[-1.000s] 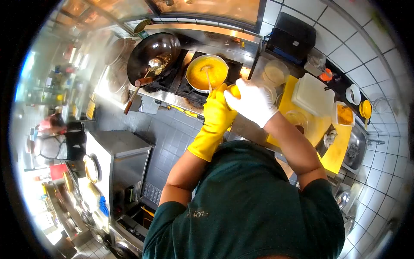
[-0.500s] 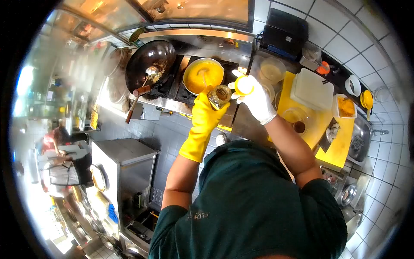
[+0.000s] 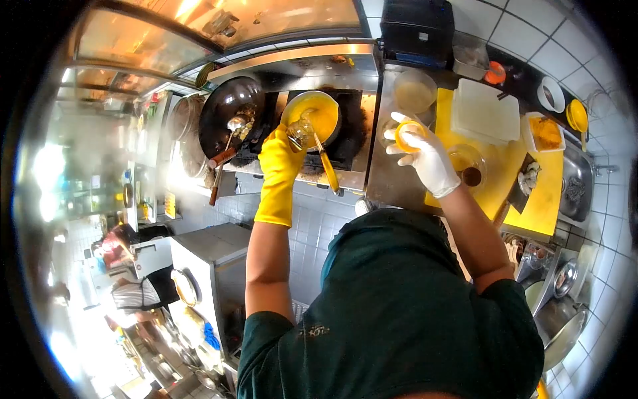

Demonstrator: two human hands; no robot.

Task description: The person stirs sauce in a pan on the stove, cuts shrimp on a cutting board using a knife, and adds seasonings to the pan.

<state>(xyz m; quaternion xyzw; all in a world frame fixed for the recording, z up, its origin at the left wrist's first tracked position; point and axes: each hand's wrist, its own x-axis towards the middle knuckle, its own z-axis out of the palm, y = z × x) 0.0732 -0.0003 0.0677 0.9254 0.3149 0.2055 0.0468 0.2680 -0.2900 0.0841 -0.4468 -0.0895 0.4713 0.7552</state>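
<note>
My left hand (image 3: 280, 158), in a yellow rubber glove, grips a glass jar (image 3: 302, 133) tilted over the pot. The pot (image 3: 336, 126) holds yellow liquid (image 3: 321, 110) and sits on the stove; a ladle with a yellow handle (image 3: 329, 170) leans out over its near rim. In a thin white glove, my right hand (image 3: 425, 154) holds a yellow lid (image 3: 410, 136) above the steel counter, right of the stove. Left of the pot is a dark wok (image 3: 224, 103) with a metal ladle (image 3: 236, 122) in it.
Yellow cutting boards (image 3: 495, 174) carry a white lidded box (image 3: 485, 112) and a glass bowl (image 3: 467, 159). Further right are an orange-filled container (image 3: 546, 134) and a sink (image 3: 577, 189). People work at the far left, beyond a steel cabinet (image 3: 219, 245).
The lid came off the jar. My left hand moved left and tipped the jar over the pot, while my right hand moved right with the lid.
</note>
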